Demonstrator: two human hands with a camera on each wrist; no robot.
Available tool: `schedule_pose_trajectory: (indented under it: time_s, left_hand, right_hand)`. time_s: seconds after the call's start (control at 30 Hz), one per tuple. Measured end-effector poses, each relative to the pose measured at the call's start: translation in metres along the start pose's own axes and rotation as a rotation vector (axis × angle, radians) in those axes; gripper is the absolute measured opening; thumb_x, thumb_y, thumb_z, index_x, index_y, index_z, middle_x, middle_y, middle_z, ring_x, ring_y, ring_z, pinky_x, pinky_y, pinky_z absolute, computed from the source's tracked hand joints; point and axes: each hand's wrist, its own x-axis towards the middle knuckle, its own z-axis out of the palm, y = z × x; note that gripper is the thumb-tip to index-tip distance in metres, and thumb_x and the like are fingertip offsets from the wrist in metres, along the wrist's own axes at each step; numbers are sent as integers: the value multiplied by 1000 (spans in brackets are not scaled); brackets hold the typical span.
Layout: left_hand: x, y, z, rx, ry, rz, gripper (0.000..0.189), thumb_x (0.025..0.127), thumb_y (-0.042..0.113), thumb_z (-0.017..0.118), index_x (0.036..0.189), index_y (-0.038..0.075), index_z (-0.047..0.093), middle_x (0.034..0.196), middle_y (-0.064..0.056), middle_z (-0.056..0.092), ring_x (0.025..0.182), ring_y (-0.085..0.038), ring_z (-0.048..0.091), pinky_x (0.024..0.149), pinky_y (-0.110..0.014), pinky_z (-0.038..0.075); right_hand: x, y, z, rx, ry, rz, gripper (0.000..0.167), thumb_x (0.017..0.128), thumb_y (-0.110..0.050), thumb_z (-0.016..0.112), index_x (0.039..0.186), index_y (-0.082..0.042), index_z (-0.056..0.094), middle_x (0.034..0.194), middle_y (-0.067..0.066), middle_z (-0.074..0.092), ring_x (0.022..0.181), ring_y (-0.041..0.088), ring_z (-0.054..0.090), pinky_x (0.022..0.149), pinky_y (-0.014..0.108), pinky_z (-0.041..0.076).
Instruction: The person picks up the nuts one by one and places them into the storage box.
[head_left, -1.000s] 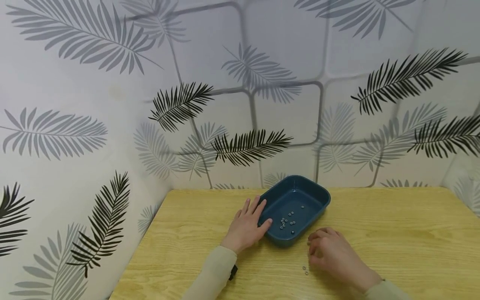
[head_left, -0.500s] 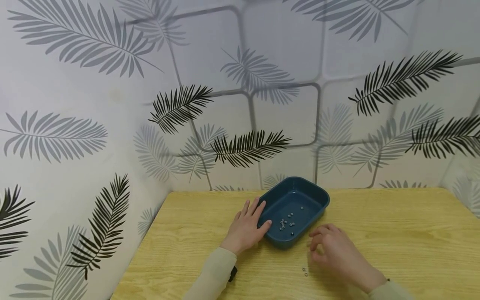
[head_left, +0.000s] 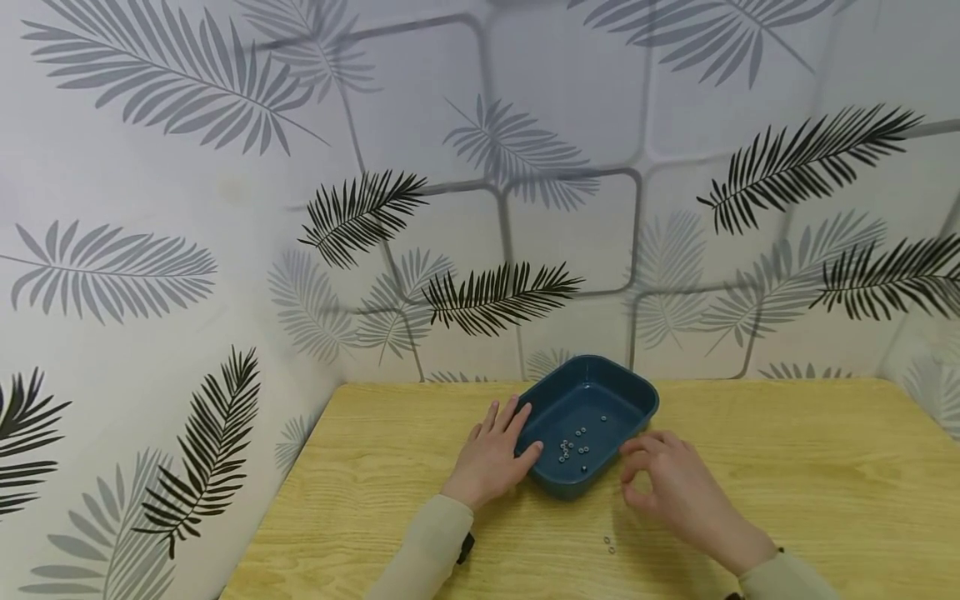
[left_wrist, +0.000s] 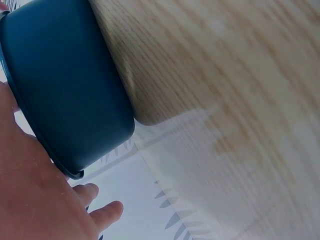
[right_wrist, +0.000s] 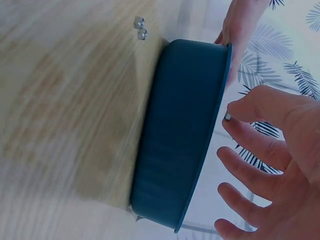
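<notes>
A dark blue rectangular tray [head_left: 618, 383] sits at an angle on the table with several small metal nuts [head_left: 566, 448] scattered on its floor. My left hand [head_left: 489, 458] rests against the tray's left rim, fingers spread and fairly straight. Seen from the right wrist, a small metal nut [right_wrist: 228, 116] is pinched between thumb and index fingertip of my right hand [head_left: 675, 492], the other fingers spread apart. That hand hovers beside the tray's right rim. Two more nuts [right_wrist: 141, 28] lie on the table in front of the tray, side by side.
The light wood-grain table [head_left: 795, 467] extends to both sides of the tray. Behind it stands a wall [head_left: 570, 233] with leaf patterns, and the wall at the left carries them too. A dark band [head_left: 467, 546] shows at my left wrist.
My right hand has risen slightly toward the tray's right rim, away from the two nuts on the table. The left hand and the tray have stayed in place.
</notes>
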Motion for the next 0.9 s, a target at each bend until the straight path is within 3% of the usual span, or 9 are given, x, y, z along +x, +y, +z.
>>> schedule_pose_trajectory:
  time_s: [0.9]
  left_hand:
    - [-2, 2, -3, 3, -5, 1, 68, 101, 59, 35, 159, 25, 22, 164, -3, 12, 150, -29, 7, 115, -54, 21]
  right_hand:
    - [38, 9, 3, 36, 124, 18, 11, 82, -12, 76, 77, -20, 71, 116, 12, 65, 118, 41, 49, 94, 65, 36]
